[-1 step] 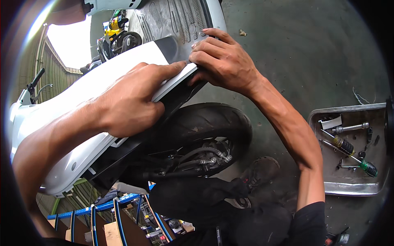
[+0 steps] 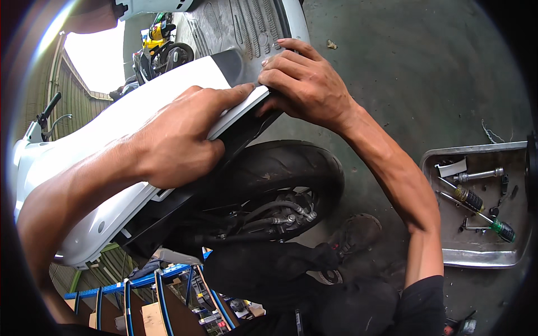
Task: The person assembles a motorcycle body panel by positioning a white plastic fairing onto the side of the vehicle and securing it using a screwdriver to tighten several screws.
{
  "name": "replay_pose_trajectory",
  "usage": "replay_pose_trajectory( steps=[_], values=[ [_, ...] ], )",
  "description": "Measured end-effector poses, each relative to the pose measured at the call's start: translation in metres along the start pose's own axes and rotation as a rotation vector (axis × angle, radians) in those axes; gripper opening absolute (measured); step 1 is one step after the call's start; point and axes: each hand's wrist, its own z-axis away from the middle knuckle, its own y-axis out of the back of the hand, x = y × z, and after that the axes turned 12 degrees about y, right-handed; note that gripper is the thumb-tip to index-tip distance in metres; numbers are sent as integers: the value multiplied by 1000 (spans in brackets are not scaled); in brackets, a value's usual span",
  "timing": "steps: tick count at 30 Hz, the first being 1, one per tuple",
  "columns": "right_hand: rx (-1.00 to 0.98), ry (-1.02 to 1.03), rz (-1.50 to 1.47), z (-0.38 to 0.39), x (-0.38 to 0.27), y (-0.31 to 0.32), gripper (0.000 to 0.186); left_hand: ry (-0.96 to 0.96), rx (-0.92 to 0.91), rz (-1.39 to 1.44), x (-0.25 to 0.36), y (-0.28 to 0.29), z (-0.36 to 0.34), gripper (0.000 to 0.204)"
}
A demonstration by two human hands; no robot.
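A white scooter body panel (image 2: 117, 210) runs diagonally across the left half, its pointed end beside a dark grey trim piece (image 2: 228, 66). My left hand (image 2: 185, 137) lies over the panel's edge, its index finger stretched along it toward the tip and its other digits bent round the rim. At the tip, my right hand (image 2: 305, 84) has its fingers curled over the corner, partly hiding it; one digit reaches below the edge. Beneath the panel is a black inner part (image 2: 246, 131), and below that the front tyre (image 2: 280, 168) with a brake hose and fittings (image 2: 291, 215).
On the right, a metal tray (image 2: 487, 257) holds screwdrivers (image 2: 471, 199), a socket extension (image 2: 479, 175) and small parts. A ribbed footboard (image 2: 252, 28) lies beyond my hands. Blue-framed shelving (image 2: 129, 288) stands at lower left; another motorcycle (image 2: 165, 56) is farther off. My shoe (image 2: 358, 232) rests on the floor.
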Motion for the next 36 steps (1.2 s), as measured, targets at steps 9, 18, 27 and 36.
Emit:
replay_pose_trajectory(
  steps=[9,18,27,36],
  values=[
    [-93,-145,-38,1,-6,21,36,-118,71,-119,3,-3,-5,64],
    [-17,-629,322,38,-111,178,43,85,-131,-365,10,7,-19,67],
    [-563,-1172,1130,122,-244,409,43,-436,157,-627,165,-51,-73,34],
    [-797,-1018,1017,153,-223,416,41,-638,190,149,187,-234,-95,26]
  ],
)
